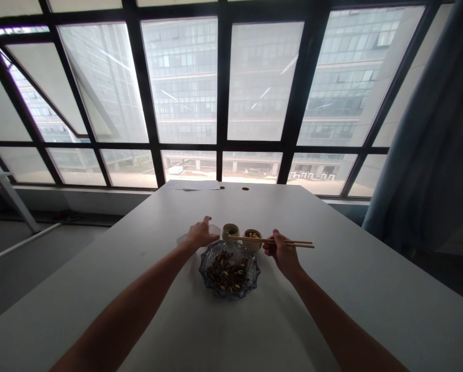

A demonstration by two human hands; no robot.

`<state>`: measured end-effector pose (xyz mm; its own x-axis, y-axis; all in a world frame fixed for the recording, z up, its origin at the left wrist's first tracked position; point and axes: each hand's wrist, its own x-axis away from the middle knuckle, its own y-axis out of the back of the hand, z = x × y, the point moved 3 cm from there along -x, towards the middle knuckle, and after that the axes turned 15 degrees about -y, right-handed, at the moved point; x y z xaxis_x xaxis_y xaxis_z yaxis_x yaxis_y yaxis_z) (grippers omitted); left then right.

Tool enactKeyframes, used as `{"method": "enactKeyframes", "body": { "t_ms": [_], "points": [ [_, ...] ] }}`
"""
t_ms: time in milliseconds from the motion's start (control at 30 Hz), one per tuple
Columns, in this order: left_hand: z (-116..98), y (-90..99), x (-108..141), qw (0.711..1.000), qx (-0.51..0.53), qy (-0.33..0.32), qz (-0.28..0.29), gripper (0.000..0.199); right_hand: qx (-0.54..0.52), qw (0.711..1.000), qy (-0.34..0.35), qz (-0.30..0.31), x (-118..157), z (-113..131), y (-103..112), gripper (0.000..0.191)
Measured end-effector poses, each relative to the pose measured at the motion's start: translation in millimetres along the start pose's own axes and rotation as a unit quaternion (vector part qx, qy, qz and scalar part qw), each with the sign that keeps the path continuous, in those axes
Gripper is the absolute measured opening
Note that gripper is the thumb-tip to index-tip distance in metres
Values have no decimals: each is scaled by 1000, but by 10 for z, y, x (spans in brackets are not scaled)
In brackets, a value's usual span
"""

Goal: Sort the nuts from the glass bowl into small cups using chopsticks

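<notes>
My right hand (285,254) is closed around a pair of wooden chopsticks (299,243). Their tips point left, over two small cups. The right cup (253,247) holds pale nuts or kernels; the left, greenish cup (230,229) has a dark inside whose contents I cannot make out. My left hand (201,235) lies over a clear plastic container (214,229), thumb and a finger spread apart; its other fingers are partly hidden. Nearest me, between my forearms, stands a scalloped glass bowl (203,274) of brown, seed-like pieces (227,271) mixed with lighter ones.
The white table (146,310) reaches to the windows. Sheets of paper (192,185) lie at its far edge, beside two dark round holes. A blue-grey curtain (417,129) hangs at right. Part of another white table (16,199) stands at left.
</notes>
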<state>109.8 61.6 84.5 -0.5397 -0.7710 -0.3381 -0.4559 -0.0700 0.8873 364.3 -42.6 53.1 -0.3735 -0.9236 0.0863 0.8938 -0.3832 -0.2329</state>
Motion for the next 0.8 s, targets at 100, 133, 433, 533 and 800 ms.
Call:
{"method": "enactKeyframes", "body": {
  "t_ms": [100, 133, 433, 533, 800],
  "points": [
    [-43, 5, 51, 993, -8, -91, -80, 69, -45, 999, -16, -12, 5, 0, -9, 51],
    [-61, 13, 81, 988, -17, -119, -102, 68, -57, 998, -15, -18, 15, 4, -21, 52],
    [-129, 39, 244, 976, -37, -174, -128, 66, 35, 990, 128, -36, 295, 133, -411, 55],
    [-136, 51, 249, 975, -38, -176, -128, 66, 162, 967, 195, 29, 320, 190, -600, 50],
    [-89, 19, 177, 985, -40, -137, -92, 65, 221, 940, 256, 35, 430, 428, -484, 52]
  ]
}}
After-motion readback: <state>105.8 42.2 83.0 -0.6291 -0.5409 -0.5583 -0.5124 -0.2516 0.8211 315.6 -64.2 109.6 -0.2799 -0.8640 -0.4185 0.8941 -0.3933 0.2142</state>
